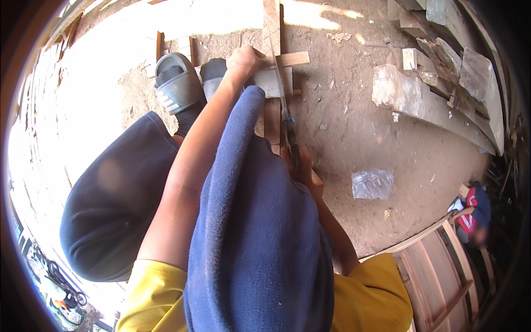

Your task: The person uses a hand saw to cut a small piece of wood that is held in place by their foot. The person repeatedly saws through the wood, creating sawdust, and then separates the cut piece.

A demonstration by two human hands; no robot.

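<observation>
My left hand (243,61) is closed on a short wooden strip (296,58) lying crosswise over a long narrow board (271,22) and a pale block (264,83) on the ground. My right hand (304,169), partly hidden behind my navy-clothed knee (254,232), grips a hand saw's handle. The saw blade (282,91) points forward across the strip, just right of my left hand. My foot in a grey slide (178,80) is left of the wood, and a second slide (212,83) shows beside it, partly behind my arm.
Rough timbers and offcuts (426,105) are piled at the upper right. A clear plastic bag (372,182) lies on the dirt (343,138). A person in red and navy (473,216) is beside a curved wooden frame (431,276) at the lower right. A motorbike (61,290) shows lower left.
</observation>
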